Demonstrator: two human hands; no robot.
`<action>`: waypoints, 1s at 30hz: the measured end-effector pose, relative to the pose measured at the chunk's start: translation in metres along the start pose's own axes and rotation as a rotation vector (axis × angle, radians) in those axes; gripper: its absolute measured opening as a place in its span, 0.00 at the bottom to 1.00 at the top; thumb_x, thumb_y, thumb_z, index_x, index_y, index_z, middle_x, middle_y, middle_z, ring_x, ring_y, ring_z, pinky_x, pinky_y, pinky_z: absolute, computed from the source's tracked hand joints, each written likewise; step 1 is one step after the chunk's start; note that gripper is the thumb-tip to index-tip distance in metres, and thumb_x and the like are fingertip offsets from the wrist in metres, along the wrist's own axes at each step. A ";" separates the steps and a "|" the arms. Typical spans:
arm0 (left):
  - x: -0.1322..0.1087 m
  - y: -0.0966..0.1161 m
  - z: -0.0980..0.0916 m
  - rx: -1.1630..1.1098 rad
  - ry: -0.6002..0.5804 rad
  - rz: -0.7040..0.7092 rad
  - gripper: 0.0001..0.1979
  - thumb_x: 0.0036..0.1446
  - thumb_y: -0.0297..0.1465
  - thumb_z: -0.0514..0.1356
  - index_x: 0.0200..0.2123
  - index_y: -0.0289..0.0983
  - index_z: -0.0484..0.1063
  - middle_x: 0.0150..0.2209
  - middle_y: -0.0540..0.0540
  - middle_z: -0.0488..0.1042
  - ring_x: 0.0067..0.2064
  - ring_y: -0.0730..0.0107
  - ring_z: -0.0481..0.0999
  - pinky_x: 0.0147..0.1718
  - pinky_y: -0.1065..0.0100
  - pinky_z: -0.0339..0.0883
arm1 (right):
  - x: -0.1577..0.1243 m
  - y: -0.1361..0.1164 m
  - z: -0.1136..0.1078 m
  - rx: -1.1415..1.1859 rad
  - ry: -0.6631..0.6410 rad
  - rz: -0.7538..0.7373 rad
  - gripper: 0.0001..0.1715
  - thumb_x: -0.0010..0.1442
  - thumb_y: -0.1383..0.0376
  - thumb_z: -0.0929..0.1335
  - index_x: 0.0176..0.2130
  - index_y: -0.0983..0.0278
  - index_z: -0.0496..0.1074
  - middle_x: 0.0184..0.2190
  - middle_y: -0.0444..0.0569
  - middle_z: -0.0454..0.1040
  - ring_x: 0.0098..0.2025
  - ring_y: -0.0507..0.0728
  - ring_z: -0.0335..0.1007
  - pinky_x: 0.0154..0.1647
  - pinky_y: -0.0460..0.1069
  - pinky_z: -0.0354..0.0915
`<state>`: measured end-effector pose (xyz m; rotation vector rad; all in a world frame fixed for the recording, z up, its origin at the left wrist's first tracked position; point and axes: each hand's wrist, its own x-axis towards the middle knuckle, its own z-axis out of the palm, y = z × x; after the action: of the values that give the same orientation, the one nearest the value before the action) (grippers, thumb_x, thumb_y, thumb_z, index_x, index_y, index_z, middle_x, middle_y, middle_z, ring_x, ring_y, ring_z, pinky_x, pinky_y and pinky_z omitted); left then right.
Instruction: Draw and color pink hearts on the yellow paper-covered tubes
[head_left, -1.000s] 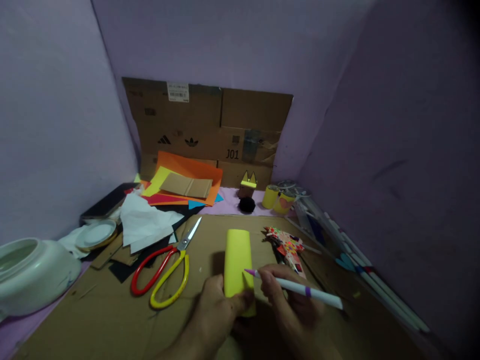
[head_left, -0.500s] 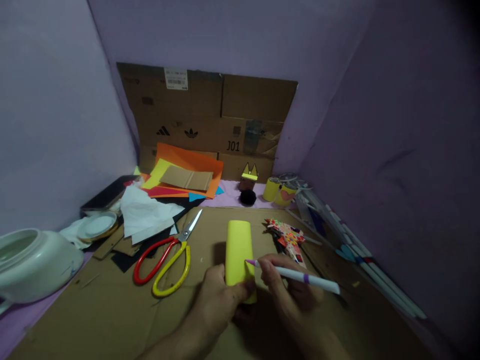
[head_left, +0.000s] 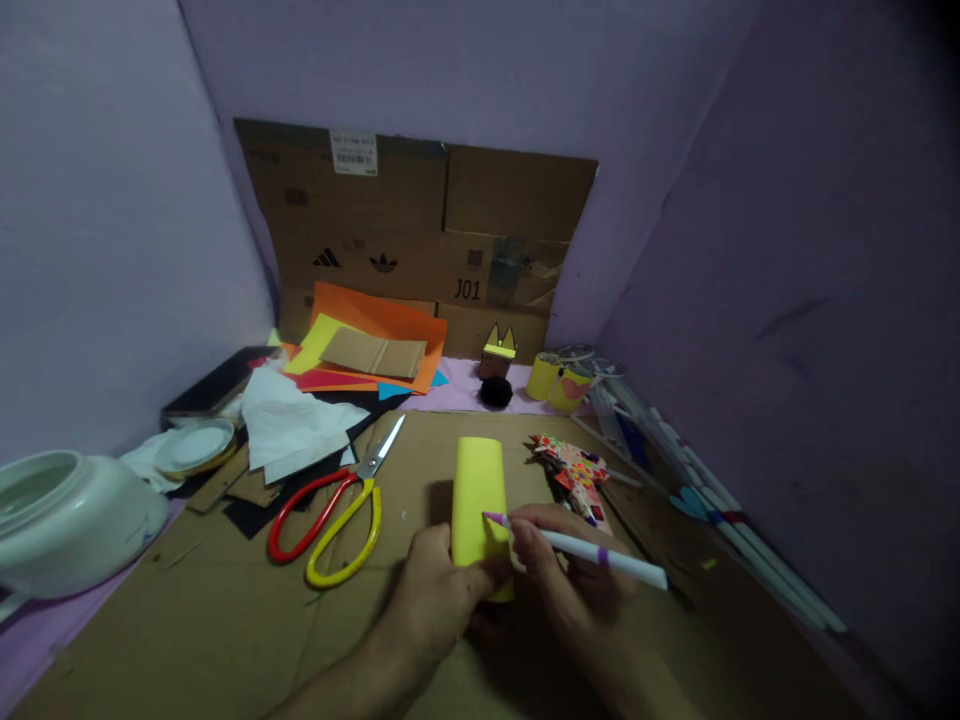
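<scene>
A yellow paper-covered tube (head_left: pixel 478 485) lies lengthwise on the cardboard sheet (head_left: pixel 405 640). My left hand (head_left: pixel 439 590) grips its near end, thumb across the top. In my right hand (head_left: pixel 562 570) is a white marker (head_left: pixel 592 550) with a purple band, pinched between the fingers. The marker's purple tip is at the yellow surface, near the middle of the tube; whether it touches is hard to tell. No mark on the paper can be made out. Scissors (head_left: pixel 365 480) with one red and one yellow handle lie left of the tube, blades parted.
Left are a white ceramic pot (head_left: pixel 97 530), white tissue (head_left: pixel 292 425) and coloured paper (head_left: pixel 375 310). Behind stand a black pompom (head_left: pixel 496 392) and yellow rolls (head_left: pixel 542 377). A patterned pouch (head_left: pixel 577 475) lies right, beside long white rods (head_left: pixel 772 570). Cardboard leans at the back.
The marker in my right hand has shifted slightly left across the yellow tube. My left hand keeps its grip. The view has tilted very slightly.
</scene>
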<state>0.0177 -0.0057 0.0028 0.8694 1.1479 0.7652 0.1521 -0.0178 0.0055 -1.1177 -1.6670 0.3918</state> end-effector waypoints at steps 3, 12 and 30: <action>0.001 -0.001 0.000 0.004 0.023 -0.010 0.21 0.36 0.37 0.69 0.33 0.29 0.72 0.25 0.45 0.72 0.25 0.67 0.72 0.19 0.70 0.67 | 0.001 -0.001 -0.001 0.018 -0.015 0.005 0.09 0.60 0.66 0.65 0.33 0.64 0.74 0.26 0.48 0.77 0.26 0.53 0.73 0.25 0.45 0.69; 0.004 -0.004 0.001 -0.028 0.026 -0.001 0.23 0.32 0.38 0.71 0.30 0.29 0.72 0.24 0.46 0.71 0.23 0.69 0.70 0.17 0.73 0.63 | -0.002 -0.002 0.001 0.092 0.009 0.144 0.12 0.58 0.62 0.66 0.27 0.64 0.75 0.17 0.45 0.73 0.19 0.52 0.70 0.18 0.44 0.66; 0.001 -0.002 0.002 0.053 -0.013 0.011 0.19 0.37 0.34 0.65 0.33 0.28 0.71 0.24 0.46 0.71 0.21 0.71 0.70 0.16 0.72 0.65 | 0.002 0.001 -0.001 0.005 0.226 0.147 0.12 0.56 0.61 0.68 0.25 0.64 0.76 0.14 0.45 0.70 0.14 0.50 0.63 0.11 0.43 0.60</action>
<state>0.0200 -0.0064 0.0009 0.9239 1.1572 0.7400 0.1531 -0.0162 0.0064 -1.2375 -1.3905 0.3485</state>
